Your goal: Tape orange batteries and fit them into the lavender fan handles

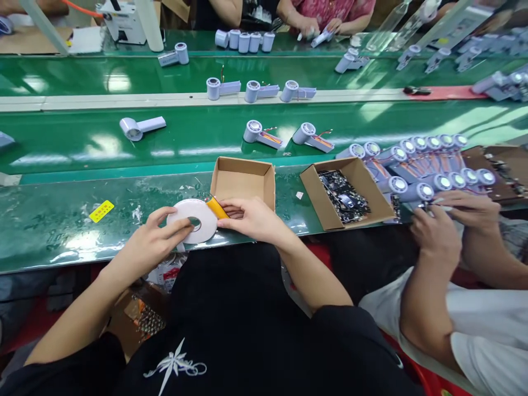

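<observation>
A roll of white double-sided tape [181, 210] is gripped by my left hand [159, 236], thumb at its far edge and fingers by its core hole. Between the thumb and fingers of my right hand [251, 217] is a yellow-orange battery [216, 208], a small cylinder with a dark wire at its far end. The battery's left end meets the right edge of the tape roll. Just behind my right hand stands a lidless cardboard box [243, 168], its near side partly hidden by the hand.
A cardboard box [309, 179] of circuit boards stands right, beside rows of fan bodies [421, 144] and a co-worker's hands [437, 225]. Ahead, a green conveyor belt [198, 132] carries several handheld fan housings [142, 127]. A yellow label [101, 211] lies left.
</observation>
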